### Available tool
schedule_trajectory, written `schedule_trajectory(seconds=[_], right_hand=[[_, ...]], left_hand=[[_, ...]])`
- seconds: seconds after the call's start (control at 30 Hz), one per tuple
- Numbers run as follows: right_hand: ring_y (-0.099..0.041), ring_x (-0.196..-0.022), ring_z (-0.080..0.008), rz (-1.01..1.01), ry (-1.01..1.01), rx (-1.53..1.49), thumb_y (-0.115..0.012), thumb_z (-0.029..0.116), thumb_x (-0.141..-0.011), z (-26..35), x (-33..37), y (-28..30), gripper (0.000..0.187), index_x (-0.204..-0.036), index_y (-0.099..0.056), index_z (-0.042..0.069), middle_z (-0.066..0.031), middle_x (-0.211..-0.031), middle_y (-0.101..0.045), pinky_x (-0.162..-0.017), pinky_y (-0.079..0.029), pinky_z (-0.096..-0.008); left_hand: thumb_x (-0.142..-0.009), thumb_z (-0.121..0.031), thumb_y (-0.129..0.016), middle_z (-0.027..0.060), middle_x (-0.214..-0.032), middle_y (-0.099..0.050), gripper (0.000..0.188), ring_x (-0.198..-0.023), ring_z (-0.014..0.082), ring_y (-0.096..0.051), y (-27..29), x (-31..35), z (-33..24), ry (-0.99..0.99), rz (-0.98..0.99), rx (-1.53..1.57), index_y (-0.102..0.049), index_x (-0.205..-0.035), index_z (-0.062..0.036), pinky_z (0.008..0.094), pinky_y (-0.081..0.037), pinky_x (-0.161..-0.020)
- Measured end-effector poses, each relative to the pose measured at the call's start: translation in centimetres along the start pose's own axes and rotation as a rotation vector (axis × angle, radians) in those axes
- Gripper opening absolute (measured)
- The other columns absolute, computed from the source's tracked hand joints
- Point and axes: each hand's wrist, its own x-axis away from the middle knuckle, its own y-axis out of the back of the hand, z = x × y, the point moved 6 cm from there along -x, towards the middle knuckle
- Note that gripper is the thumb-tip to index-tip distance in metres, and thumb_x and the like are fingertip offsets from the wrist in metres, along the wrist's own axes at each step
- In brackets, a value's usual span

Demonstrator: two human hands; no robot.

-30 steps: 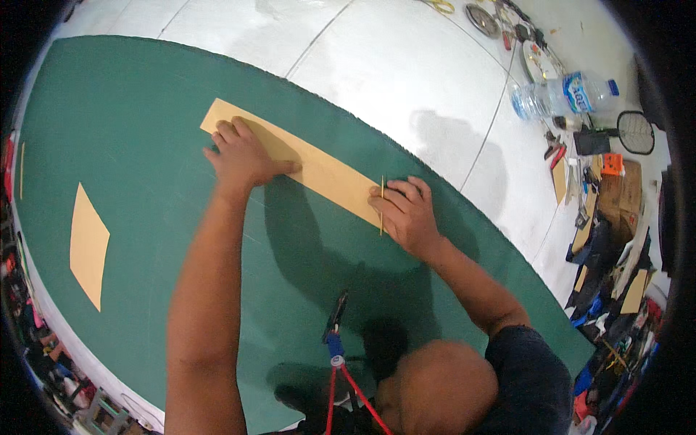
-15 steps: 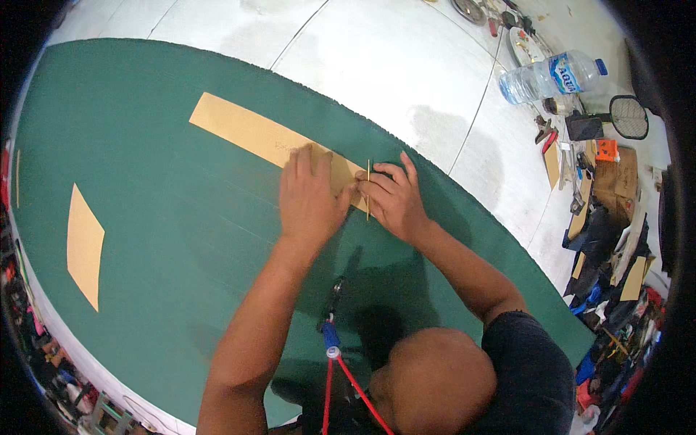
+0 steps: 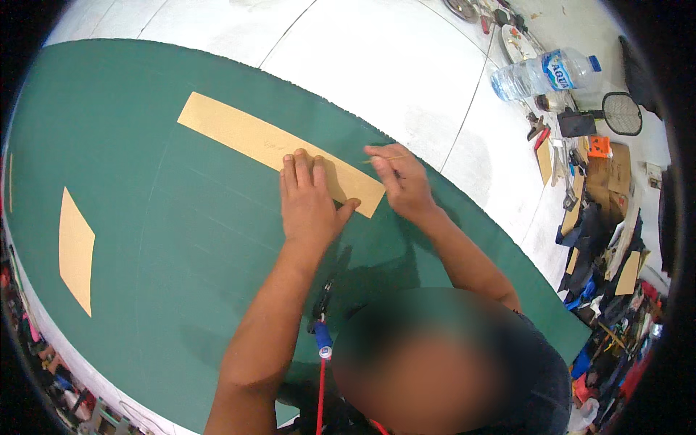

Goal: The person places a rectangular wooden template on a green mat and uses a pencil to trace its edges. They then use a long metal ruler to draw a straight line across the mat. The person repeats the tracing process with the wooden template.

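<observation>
A long tan cardboard strip (image 3: 225,127) lies slantwise on a wide green sheet of material (image 3: 152,290). Flat on the strip's lower edge rests my left hand (image 3: 308,199), fingers stretched out and thumb spread toward the strip's right end. Just beyond that end, my right hand (image 3: 407,185) is closed round a thin yellowish stick (image 3: 391,158), raised a little off the sheet. Its fingers cover part of the stick, and what kind of stick it is I cannot tell. Faint chalk-like lines run across the green sheet.
A smaller tan cardboard piece (image 3: 77,250) lies at left on the sheet. White floor tiles (image 3: 377,65) border it. At right are a water bottle (image 3: 544,75), a mesh racket (image 3: 622,114), an orange box (image 3: 599,146) and piled tools and scraps. A red cord (image 3: 322,391) hangs near me.
My right hand has lifted away from the strip's right end, up and right, turning the stick from upright to nearly level. My left hand stays on the strip.
</observation>
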Motion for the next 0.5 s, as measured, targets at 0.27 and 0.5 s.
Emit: schedule_trajectory(seconds=[0.27,0.5], right_hand=[[-0.07,-0.103,-0.0325,0.052,0.056,-0.029,-0.062,0.014,-0.102,0.8,-2.3,-3.7,0.019,-0.114,-0.071,0.003,-0.0143,-0.114,-0.073,-0.091,-0.057,-0.0405],[-0.07,-0.103,-0.0319,0.102,0.125,0.047,-0.062,0.011,-0.101,0.6,-1.8,-3.8,0.016,-0.112,-0.069,0.003,-0.0133,-0.113,-0.072,-0.09,-0.057,-0.0395]], left_hand=[[-0.07,-0.05,-0.09,0.0313,-0.152,-0.04,0.105,-0.145,0.0507,-0.034,-0.1,-0.1,0.1,0.04,0.016,0.026,-0.044,-0.148,0.0024,0.0548,-0.03,-0.122],[-0.068,-0.049,-0.091,0.03,-0.15,-0.041,0.11,-0.144,0.0499,-0.036,0.0,-0.3,-0.2,0.054,0.033,-0.008,-0.041,-0.152,-0.0005,0.055,-0.032,-0.12]])
